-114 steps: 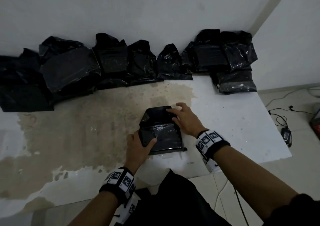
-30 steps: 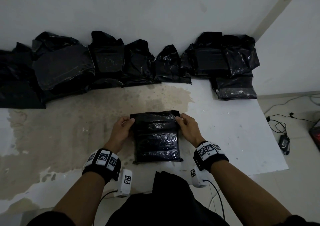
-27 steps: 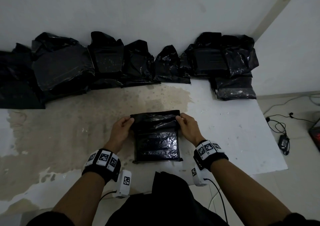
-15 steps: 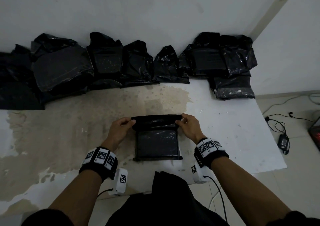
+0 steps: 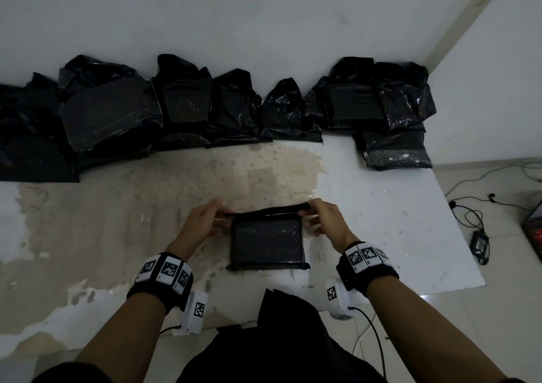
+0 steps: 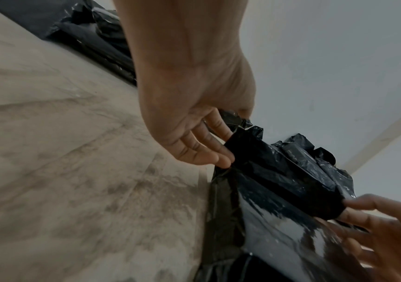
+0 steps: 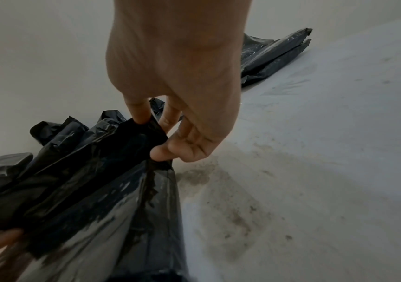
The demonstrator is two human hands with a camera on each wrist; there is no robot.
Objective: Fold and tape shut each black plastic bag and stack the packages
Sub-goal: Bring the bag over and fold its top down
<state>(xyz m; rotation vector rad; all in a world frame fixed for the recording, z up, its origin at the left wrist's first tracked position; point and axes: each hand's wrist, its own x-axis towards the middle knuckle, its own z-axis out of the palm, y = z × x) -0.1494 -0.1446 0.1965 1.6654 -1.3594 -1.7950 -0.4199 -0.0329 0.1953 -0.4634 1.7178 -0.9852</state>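
Bag: the black plastic bag (image 5: 267, 243) is flat, shiny and square, its top rolled into a strip.
Where: on the stained table (image 5: 117, 221), in front of you.
Your hands: left hand (image 5: 202, 221) and right hand (image 5: 328, 221) each pinch one end of the strip.

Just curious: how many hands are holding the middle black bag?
2: the left hand pinches the bag's folded top at its left end, the right hand at its right.
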